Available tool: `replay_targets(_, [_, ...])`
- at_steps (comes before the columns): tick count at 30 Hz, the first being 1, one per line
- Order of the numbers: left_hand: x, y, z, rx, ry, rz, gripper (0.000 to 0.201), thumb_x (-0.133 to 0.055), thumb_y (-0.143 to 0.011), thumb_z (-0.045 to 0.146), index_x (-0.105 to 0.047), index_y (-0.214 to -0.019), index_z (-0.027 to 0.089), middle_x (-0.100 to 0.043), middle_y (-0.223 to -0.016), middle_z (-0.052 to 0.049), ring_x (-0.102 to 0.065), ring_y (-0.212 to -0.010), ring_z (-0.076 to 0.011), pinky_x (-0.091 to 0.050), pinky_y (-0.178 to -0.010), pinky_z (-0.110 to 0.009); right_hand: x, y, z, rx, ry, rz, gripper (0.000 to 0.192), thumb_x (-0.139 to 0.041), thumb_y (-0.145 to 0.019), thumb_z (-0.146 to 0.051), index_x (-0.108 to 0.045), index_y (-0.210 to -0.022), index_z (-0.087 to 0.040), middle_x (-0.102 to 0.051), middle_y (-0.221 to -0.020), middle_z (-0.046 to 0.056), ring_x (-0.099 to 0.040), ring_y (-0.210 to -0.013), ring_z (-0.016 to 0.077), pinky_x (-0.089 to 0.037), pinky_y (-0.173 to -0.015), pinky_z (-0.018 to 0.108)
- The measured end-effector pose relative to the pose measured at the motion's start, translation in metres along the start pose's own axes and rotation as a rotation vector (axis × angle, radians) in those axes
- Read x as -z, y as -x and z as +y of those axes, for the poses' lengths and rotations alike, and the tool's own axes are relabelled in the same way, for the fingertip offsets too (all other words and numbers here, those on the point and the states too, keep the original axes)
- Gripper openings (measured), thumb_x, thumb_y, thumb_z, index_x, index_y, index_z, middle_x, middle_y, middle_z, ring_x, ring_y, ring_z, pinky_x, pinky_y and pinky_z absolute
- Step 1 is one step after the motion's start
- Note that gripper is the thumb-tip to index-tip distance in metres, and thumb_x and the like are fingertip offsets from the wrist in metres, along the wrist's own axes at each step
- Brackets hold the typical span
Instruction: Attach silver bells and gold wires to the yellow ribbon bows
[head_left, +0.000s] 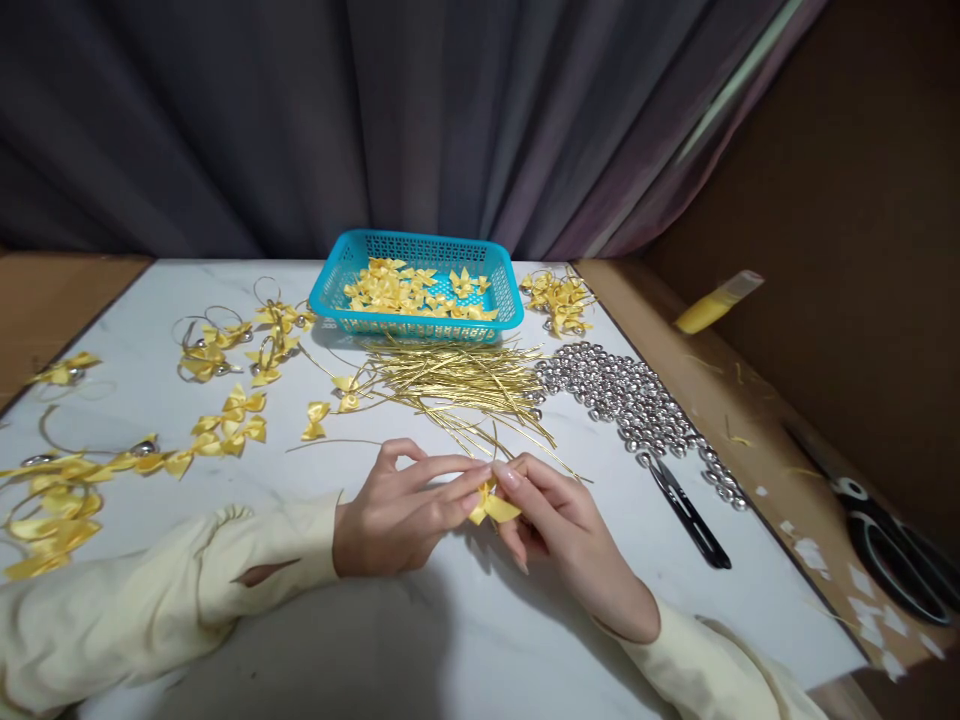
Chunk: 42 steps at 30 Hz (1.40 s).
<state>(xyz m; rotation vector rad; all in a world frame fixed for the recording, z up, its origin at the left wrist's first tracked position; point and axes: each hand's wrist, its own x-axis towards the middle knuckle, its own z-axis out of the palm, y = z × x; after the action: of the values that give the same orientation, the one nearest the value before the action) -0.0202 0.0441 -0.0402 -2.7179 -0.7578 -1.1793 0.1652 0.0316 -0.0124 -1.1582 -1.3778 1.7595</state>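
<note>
Both hands meet low over the white table (pixel 465 620); the left hand (pixel 397 515) and the right hand (pixel 559 525) pinch one small yellow ribbon bow (pixel 491 507) between fingertips, the fingers of each closed narrow upon it; the bow sits just off the table surface, between the two hands, with a thin gold strand at it, though whether threaded or merely touching cannot be told.

Directly beyond the hands lies a loose bundle of gold wire strands (pixel 457 385); beyond that again stands a blue plastic basket (pixel 420 325), upright, perforated walls, holding a shallow scatter of yellow bows (pixel 409 290) across its floor; contents do not reach the rim.

Beyond and to the right of the right hand: a heap of silver bells (pixel 630 400), spreading in a trail toward the table edge; a black tool (pixel 686 510) lies just beside the heap's near end, near the right hand but apart from it; a further small cluster of bows (pixel 559 300) sits right of the basket.

Left of the left hand: loose bows (pixel 229 420) and finished pieces with wire loops (pixel 217 345); more at the far left edge (pixel 52 500).

Off the table to the right, on brown board: black scissors (pixel 885 545) and a yellow tube (pixel 716 305), both well apart from the hands.
</note>
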Motion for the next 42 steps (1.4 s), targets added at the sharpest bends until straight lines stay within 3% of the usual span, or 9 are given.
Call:
replay_targets(8, [-0.001, -0.002, 0.001, 0.062, 0.069, 0.038, 0.01, -0.047, -0.084, 0.009, -0.051, -0.09, 0.017, -0.072, -0.092, -0.007, -0.067, -0.089, -0.0155, -0.031, -0.073, -0.033, -0.002, 0.004, 0.001, 0.207, 0.237, 0.056, 0.028, -0.04, -0.092, -0.037, -0.054, -0.078, -0.017, -0.045, -0.048, -0.006, -0.04, -0.042, 0.0073, -0.033, -0.045, 0.021])
replay_targets(18, [0.0, -0.001, 0.004, 0.066, 0.04, 0.051, 0.016, -0.05, -0.079, 0.009, -0.05, -0.093, 0.018, -0.071, -0.096, -0.004, -0.066, -0.092, -0.015, -0.029, -0.081, -0.034, -0.001, 0.007, 0.0, 0.388, 0.419, 0.049, 0.028, -0.037, -0.093, -0.023, -0.046, -0.067, -0.019, -0.048, -0.054, -0.004, -0.044, -0.047, 0.0073, -0.038, -0.052, 0.02])
replay_targets(22, [-0.001, 0.002, 0.003, 0.01, -0.009, 0.042, 0.018, -0.046, -0.081, 0.009, -0.05, -0.094, 0.02, -0.072, -0.096, 0.0, -0.065, -0.092, -0.0121, -0.024, -0.091, -0.033, -0.001, 0.008, -0.001, 0.416, 0.468, 0.056, 0.025, -0.038, -0.092, -0.022, -0.05, -0.07, -0.019, -0.049, -0.054, -0.004, -0.044, -0.045, 0.0069, -0.038, -0.05, 0.02])
replay_targets(28, [0.001, 0.001, 0.003, -0.006, -0.046, 0.041, 0.014, -0.042, -0.085, 0.008, -0.05, -0.09, 0.018, -0.072, -0.093, -0.001, -0.066, -0.09, -0.0101, -0.017, -0.098, -0.031, -0.001, 0.009, -0.001, 0.46, 0.523, 0.079, 0.022, -0.039, -0.092, -0.021, -0.055, -0.077, -0.019, -0.052, -0.053, -0.004, -0.045, -0.043, 0.0071, -0.038, -0.048, 0.019])
replay_targets(34, [0.0, 0.004, 0.003, 0.017, -0.028, 0.028, 0.015, -0.042, -0.085, 0.011, -0.049, -0.092, 0.021, -0.071, -0.099, 0.001, -0.065, -0.093, -0.011, -0.018, -0.098, -0.033, 0.0, 0.011, 0.002, 0.515, 0.634, 0.122, 0.021, -0.038, -0.092, -0.021, -0.055, -0.079, -0.02, -0.052, -0.052, -0.003, -0.045, -0.042, 0.0088, -0.039, -0.047, 0.021])
replay_targets(42, [0.0, 0.003, 0.003, 0.024, -0.025, 0.02, 0.014, -0.041, -0.087, 0.011, -0.053, -0.088, 0.019, -0.071, -0.097, -0.001, -0.066, -0.09, -0.0113, -0.018, -0.095, -0.033, 0.0, 0.011, 0.004, 0.515, 0.598, 0.144, 0.02, -0.038, -0.092, -0.021, -0.055, -0.08, -0.02, -0.053, -0.052, -0.003, -0.046, -0.042, 0.0088, -0.04, -0.048, 0.02])
